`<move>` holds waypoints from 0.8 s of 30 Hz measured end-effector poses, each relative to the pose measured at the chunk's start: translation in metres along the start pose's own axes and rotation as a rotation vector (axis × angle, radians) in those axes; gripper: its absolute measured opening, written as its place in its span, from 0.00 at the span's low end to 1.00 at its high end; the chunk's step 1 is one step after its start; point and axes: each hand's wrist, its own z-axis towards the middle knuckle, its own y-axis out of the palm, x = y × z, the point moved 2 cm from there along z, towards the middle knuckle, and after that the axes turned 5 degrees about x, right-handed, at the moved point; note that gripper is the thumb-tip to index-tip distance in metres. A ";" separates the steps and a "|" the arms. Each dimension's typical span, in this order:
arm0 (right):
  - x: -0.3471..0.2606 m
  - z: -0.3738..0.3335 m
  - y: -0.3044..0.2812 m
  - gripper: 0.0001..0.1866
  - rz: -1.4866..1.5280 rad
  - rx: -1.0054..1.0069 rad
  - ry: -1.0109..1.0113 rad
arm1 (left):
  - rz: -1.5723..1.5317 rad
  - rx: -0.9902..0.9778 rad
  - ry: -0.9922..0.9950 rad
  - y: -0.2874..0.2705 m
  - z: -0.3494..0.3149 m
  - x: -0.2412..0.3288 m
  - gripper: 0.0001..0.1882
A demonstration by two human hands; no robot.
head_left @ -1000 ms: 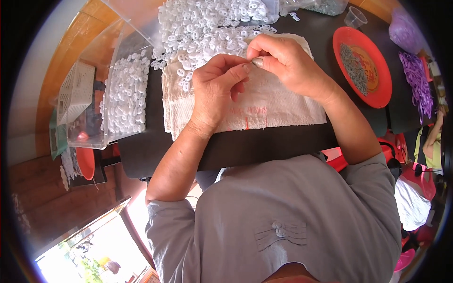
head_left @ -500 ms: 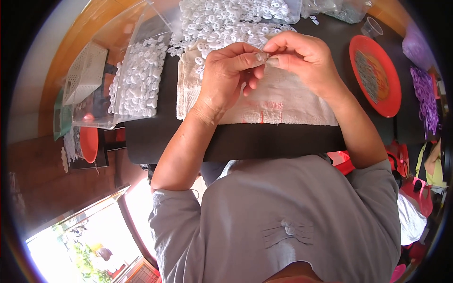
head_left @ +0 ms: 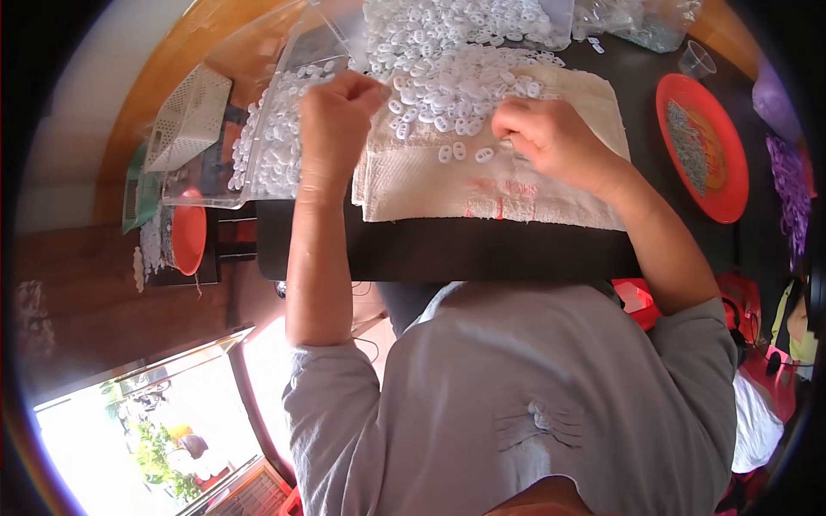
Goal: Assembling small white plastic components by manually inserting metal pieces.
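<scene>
My left hand is raised beside the clear plastic bin, its fingers pinched together; what they hold, if anything, cannot be made out. Over the right part of the beige towel is my right hand, fingers curled inward, with a tiny thing at the fingertips too small to name. Between the hands a heap of white oval plastic pieces with two holes spreads across the towel's far side. Three loose white pieces lie apart from it, left of my right fingertips.
The clear bin on the left holds more white pieces. To the right are a red plate with small grey metal parts, a clear cup and purple strips. A white basket stands far left, with clear bags at the back.
My hands were together over the towel and have moved apart, the left toward the bin, the right lower on the towel. The loose white pieces between them now show.
</scene>
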 end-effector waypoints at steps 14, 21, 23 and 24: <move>0.004 0.004 0.002 0.04 0.009 -0.002 0.011 | 0.410 -0.270 0.278 0.016 0.009 -0.042 0.08; 0.005 0.003 0.001 0.05 0.037 -0.006 0.047 | 0.198 -0.372 -0.010 0.017 0.017 -0.040 0.07; 0.006 0.004 0.001 0.05 0.028 -0.003 0.040 | 0.284 -0.367 0.085 0.020 0.022 -0.037 0.06; 0.006 0.003 0.002 0.05 0.018 0.000 0.033 | 0.368 -0.363 0.179 0.021 0.022 -0.034 0.05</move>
